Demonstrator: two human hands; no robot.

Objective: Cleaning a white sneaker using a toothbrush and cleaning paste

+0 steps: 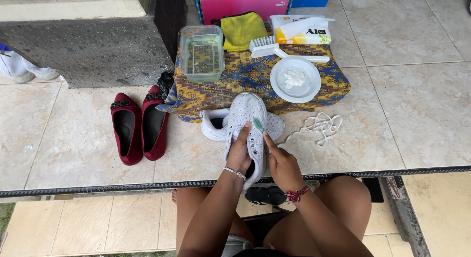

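Note:
My left hand grips a white mesh sneaker from the left side, toe pointing away from me. In my right hand is a small green-headed brush, its head touching the sneaker's eyelet area. A second white sneaker lies on the tiled floor just behind the held one. Loose white laces lie on the tiles to the right.
A low stand under a patterned cloth carries a clear tub of water, a yellow cloth, a white scrub brush, a tissue pack and a white plate with cream. Red flat shoes sit left.

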